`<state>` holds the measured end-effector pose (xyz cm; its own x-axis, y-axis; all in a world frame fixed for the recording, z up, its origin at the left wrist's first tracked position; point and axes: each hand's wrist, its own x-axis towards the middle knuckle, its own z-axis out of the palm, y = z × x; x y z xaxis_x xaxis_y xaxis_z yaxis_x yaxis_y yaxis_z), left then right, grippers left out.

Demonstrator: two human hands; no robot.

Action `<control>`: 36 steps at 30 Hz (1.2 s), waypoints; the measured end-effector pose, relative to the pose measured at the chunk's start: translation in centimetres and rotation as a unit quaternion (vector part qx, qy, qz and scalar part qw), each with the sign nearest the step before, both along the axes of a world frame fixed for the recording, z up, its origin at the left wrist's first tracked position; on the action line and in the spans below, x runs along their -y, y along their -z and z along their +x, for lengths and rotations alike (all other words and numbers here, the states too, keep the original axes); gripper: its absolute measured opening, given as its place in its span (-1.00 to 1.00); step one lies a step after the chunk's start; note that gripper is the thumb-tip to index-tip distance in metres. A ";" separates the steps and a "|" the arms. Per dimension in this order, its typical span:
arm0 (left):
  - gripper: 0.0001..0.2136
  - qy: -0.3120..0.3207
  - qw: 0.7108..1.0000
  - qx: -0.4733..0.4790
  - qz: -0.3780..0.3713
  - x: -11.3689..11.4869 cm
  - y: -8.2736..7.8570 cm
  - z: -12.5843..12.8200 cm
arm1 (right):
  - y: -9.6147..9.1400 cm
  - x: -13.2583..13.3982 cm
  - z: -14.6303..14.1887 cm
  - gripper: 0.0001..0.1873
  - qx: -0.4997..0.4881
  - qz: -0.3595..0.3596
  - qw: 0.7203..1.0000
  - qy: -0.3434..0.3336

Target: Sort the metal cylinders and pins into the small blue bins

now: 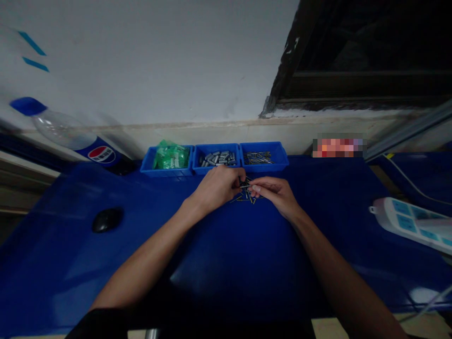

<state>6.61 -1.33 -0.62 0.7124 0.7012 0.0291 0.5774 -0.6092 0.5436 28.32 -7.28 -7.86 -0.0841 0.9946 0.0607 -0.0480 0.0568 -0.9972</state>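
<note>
Fingers nearly closed, my left hand and right hand pinch a slender metal piece over the loose pile on the tabletop; I should grip lightly, keeping it level.

My table: blue. Far edge: three blue trays, with green packets, silver tubes, silvery pins. Far left corner: blue-capped bottle. Toward left edge: black mouse.
</note>
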 end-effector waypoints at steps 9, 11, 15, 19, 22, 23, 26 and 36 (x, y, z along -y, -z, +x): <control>-0.72 -0.012 0.998 -0.058 0.022 -0.8 0.7 -0.5 | 0.2 -0.2 0.1 -0.87 -0.018 0.051 0.997 0.057; -0.73 -0.023 0.996 -0.082 0.032 -1.1 0.9 -0.7 | 0.1 -0.3 0.3 -0.79 -0.038 0.069 0.993 0.085; -0.76 -0.016 0.994 -0.108 0.028 -1.0 1.5 -0.4 | -0.1 -0.3 0.5 -0.56 -0.032 0.071 0.993 0.086; -0.82 -0.015 0.991 -0.125 0.046 -0.6 2.2 0.2 | -0.1 -0.3 0.5 -0.61 -0.005 0.057 0.995 0.077; -0.82 -0.019 0.991 -0.117 0.059 -0.5 2.5 0.4 | 0.0 -0.3 0.5 -0.65 0.003 0.052 0.996 0.079; -0.82 -0.019 0.991 -0.115 0.060 -0.5 2.6 0.4 | 0.1 -0.3 0.5 -0.66 0.001 0.052 0.996 0.078; -0.79 -0.016 0.991 -0.122 0.058 -0.6 2.5 0.5 | 0.1 -0.3 0.5 -0.68 -0.008 0.055 0.996 0.076; -0.75 0.014 0.981 -0.183 0.065 -0.6 1.7 0.2 | -0.1 -0.2 0.5 -0.76 -0.019 0.052 0.996 0.069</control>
